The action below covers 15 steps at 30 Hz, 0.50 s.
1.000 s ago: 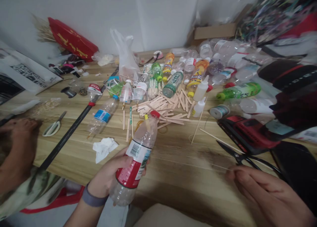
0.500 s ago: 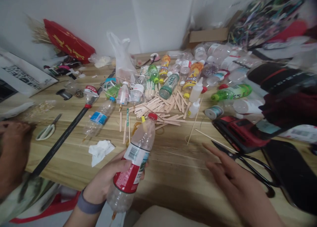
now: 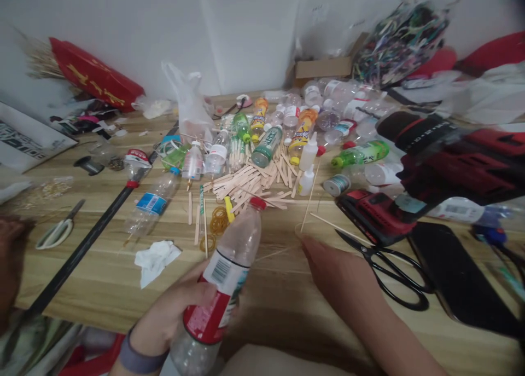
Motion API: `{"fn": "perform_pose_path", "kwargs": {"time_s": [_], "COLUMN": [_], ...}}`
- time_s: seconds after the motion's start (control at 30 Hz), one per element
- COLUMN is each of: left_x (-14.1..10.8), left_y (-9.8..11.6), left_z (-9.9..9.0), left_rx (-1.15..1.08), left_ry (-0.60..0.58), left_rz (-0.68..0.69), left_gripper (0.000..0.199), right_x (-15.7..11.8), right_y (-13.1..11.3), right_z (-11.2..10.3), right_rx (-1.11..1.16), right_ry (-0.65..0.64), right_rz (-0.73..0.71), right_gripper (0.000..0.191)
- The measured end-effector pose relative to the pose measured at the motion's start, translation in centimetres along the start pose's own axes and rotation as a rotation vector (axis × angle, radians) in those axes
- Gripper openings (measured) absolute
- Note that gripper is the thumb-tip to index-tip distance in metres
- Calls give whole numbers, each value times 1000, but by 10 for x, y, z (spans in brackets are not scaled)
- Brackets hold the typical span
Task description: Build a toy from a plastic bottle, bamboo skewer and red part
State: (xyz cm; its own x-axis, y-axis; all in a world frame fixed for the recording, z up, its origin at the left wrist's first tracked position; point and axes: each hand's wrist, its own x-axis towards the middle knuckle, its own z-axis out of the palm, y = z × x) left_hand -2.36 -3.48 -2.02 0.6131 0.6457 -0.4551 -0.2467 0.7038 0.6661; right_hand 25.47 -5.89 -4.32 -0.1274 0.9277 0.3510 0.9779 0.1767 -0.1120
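Note:
My left hand is wrapped around a clear plastic bottle with a red cap and a red-and-white label. The bottle leans, cap pointing away from me. My right hand is low over the table to the right of the bottle, its fingers drawn together and mostly hidden under the hand. By its fingertips are the lower end of a thin wooden stick and a fine loop of thread or wire. Whatever those fingers hold cannot be made out. Black-handled scissors lie just right of my right hand.
A red cordless drill and a black phone are on the right. Flat wooden sticks are heaped mid-table before several bottles. Rubber bands, a crumpled tissue and a black pole lie left. Another person's hand is far left.
My right hand has moved left and its stretched finger has drawn in by the thin stick's end. My left hand still holds the bottle. The view has shifted right.

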Motion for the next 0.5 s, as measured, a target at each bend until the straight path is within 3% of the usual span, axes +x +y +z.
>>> {"fn": "perform_pose_path", "kwargs": {"time_s": [0.17, 0.3, 0.5], "left_x": [-8, -5, 1], "left_y": [9, 9, 7], "left_z": [-8, -6, -4], "left_rx": [31, 15, 14], "left_ry": [93, 118, 113], "left_rz": [103, 103, 112], "left_gripper": [40, 41, 45], "right_x": [-24, -41, -47], "right_y": [28, 43, 41], "right_z": [-6, -21, -33], "right_rx": [229, 570, 684], "right_ry": [-52, -134, -153], "right_rz": [-62, 68, 229], "right_gripper": [31, 30, 28]}}
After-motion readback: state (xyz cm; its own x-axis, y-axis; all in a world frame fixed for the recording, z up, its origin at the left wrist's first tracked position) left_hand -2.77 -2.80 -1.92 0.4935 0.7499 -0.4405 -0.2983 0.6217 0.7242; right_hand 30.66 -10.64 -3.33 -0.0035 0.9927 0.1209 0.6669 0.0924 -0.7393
